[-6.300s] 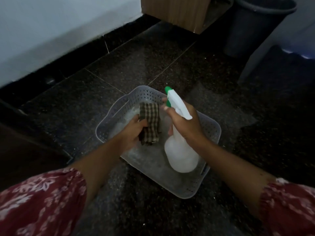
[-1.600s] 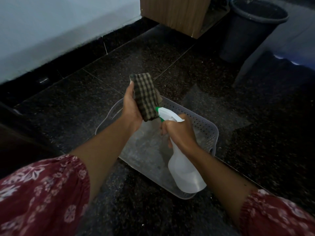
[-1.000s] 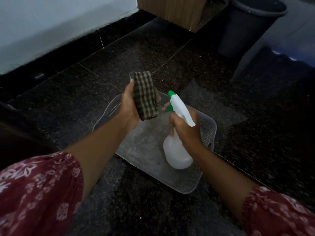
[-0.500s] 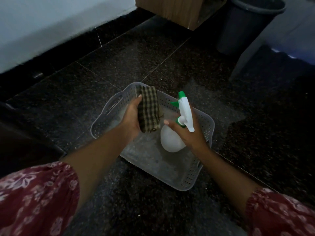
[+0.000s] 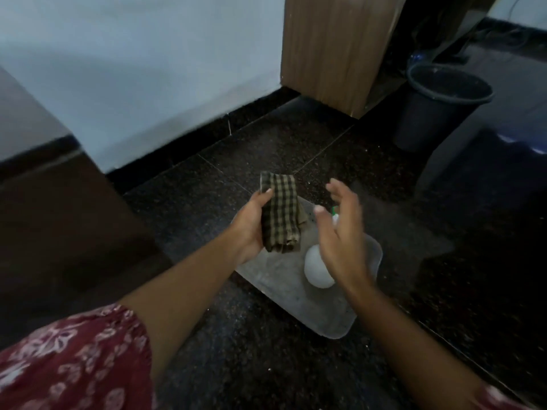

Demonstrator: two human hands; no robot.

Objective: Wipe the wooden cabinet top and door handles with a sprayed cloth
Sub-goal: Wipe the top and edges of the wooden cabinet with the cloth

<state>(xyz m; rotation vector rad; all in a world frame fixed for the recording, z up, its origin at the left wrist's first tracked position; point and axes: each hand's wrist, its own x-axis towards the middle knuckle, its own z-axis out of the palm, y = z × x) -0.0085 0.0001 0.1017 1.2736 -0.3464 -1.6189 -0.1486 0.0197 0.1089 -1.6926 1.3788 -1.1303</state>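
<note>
My left hand (image 5: 250, 224) grips a folded checked cloth (image 5: 280, 213) and holds it upright above the grey plastic basket (image 5: 340, 318) on the floor. My right hand (image 5: 340, 232) hovers beside the cloth with its fingers spread and nothing in it. The white spray bottle (image 5: 316, 269) stands in the basket just under that hand, its green nozzle mostly hidden behind the fingers. A dark wooden cabinet (image 5: 56, 220) stands at the left, with its top edge in view. Door handles are not visible.
The floor is dark speckled stone. A pale wall with a black skirting runs behind. A light wooden panel (image 5: 331, 48) stands at the top centre, a dark bucket (image 5: 438, 108) beside it, and a grey furniture leg (image 5: 450, 155) at the right.
My right hand has let go of the spray bottle, which now stands in the basket. Both hands have lifted, the cloth with the left. The view has tilted up toward the wall and cabinet.
</note>
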